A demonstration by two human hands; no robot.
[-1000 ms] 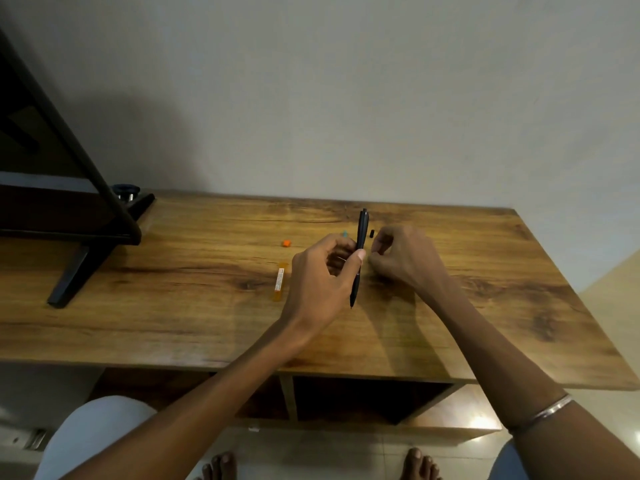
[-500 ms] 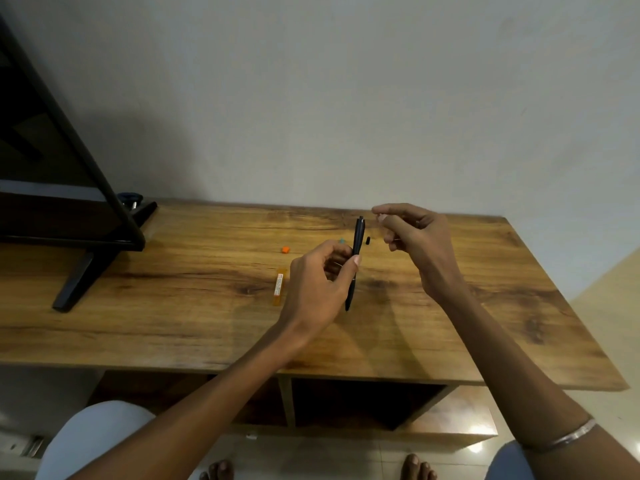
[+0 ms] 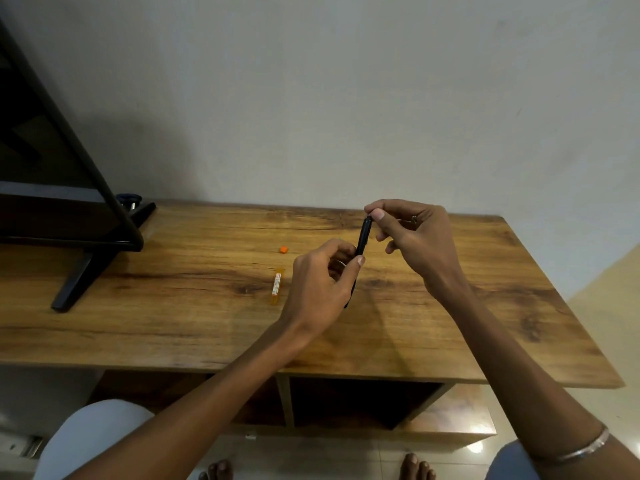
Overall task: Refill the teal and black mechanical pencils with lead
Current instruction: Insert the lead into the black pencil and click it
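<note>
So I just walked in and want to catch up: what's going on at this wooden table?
A person is working on a black mechanical pencil. The left hand grips its barrel, holding it roughly upright above the wooden table, while the right hand pinches at its top end with thumb and forefinger. What exactly is between those fingertips is too small to tell. An orange lead tube lies on the table beside the left hand, with a small orange cap lying apart from it.

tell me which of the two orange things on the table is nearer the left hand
The long orange lead tube, lying just beside the left hand; the small orange cap sits farther back.
</note>
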